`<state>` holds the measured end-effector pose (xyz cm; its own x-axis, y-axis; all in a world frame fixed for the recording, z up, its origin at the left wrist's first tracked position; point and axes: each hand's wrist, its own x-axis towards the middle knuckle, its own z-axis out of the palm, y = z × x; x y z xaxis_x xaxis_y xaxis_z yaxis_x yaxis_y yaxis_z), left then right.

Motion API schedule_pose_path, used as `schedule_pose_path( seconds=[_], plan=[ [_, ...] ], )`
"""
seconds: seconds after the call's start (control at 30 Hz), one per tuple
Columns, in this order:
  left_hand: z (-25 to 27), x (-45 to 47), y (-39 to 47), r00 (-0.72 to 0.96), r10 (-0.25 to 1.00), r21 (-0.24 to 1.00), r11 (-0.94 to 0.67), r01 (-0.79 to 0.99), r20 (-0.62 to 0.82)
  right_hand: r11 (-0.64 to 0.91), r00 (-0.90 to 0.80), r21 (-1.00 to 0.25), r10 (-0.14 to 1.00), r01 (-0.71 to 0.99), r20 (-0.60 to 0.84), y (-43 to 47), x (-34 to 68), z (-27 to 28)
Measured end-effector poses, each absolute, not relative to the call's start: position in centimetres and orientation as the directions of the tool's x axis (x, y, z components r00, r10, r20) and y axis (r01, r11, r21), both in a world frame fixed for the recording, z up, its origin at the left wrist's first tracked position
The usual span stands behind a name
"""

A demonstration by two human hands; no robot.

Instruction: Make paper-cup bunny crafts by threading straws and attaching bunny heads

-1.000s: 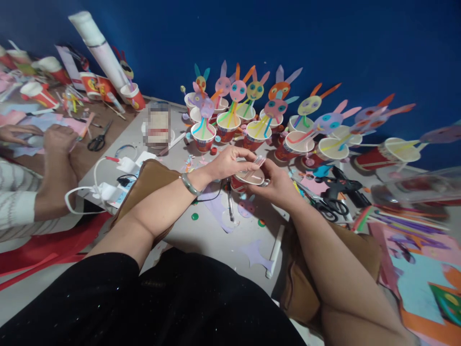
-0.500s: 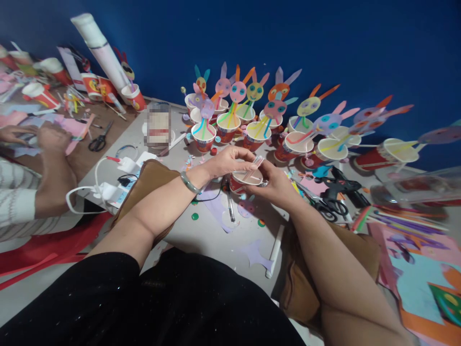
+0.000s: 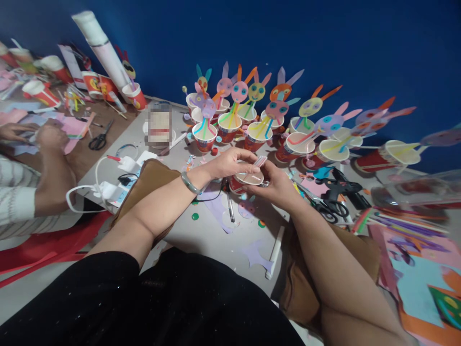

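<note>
A red paper cup (image 3: 238,186) with a white rim is between my hands, just above the table. My right hand (image 3: 280,185) is wrapped around its right side, thumb and fingers closed on the wall. My left hand (image 3: 233,162), with a bangle at the wrist, pinches pale pink-striped straws (image 3: 261,161) over the cup's mouth. Their lower ends are partly hidden by my fingers. Below the cup lie a black pen (image 3: 230,206) and a purple paper scrap (image 3: 215,206).
Behind stand several cups with paper rabbit heads on straws (image 3: 230,124). To the right are a black glue gun (image 3: 344,187), scissors (image 3: 329,210) and coloured paper (image 3: 414,274). A power strip (image 3: 124,192) is on the left, beyond it a co-worker's hands (image 3: 52,137).
My left thumb and fingers have shifted slightly over the straws, covering more of them. The cup and my right hand stay almost in place.
</note>
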<state>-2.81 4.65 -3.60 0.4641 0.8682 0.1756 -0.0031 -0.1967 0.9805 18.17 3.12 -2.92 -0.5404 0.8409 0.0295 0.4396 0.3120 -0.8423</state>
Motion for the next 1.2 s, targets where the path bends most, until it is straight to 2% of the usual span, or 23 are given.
schedule_pose_path(
  seconds=[0.3, 0.5, 0.57, 0.83, 1.03, 1.2],
  plan=[
    [-3.9, -2.8, 4.9, 0.345, 0.922, 0.984, -0.148, -0.098, 0.173, 0.312, -0.48, -0.836, 0.875, 0.451, 0.068, 3.5, 18.8, -2.8],
    [-4.3, -2.7, 4.9, 0.092, 0.996, 0.995, -0.026, 0.094, 0.017, 0.339, -0.428, -0.79, 0.897, 0.511, 0.108, 3.8, 19.0, -3.2],
    [-4.3, -2.8, 4.9, 0.054, 0.999, 0.989, 0.0, 0.151, -0.008, 0.329, -0.415, -0.788, 0.904, 0.52, 0.104, 3.7, 18.9, -3.4],
    [-3.5, -2.3, 4.6, 0.131, 0.988, 0.936, 0.034, 0.351, -0.086, 0.272, -0.412, -0.846, 0.909, 0.458, 0.069, 3.7, 18.6, -3.7],
    [-2.8, -2.2, 4.0, 0.197, 0.969, 0.95, 0.082, 0.302, -0.146, 0.274, -0.389, -0.846, 0.917, 0.457, 0.087, 4.1, 18.8, -3.8],
    [-3.0, -2.3, 4.0, 0.24, 0.966, 0.95, 0.015, 0.313, -0.095, 0.39, -0.404, -0.774, 0.895, 0.499, 0.19, 4.1, 18.8, -3.4]
  ],
)
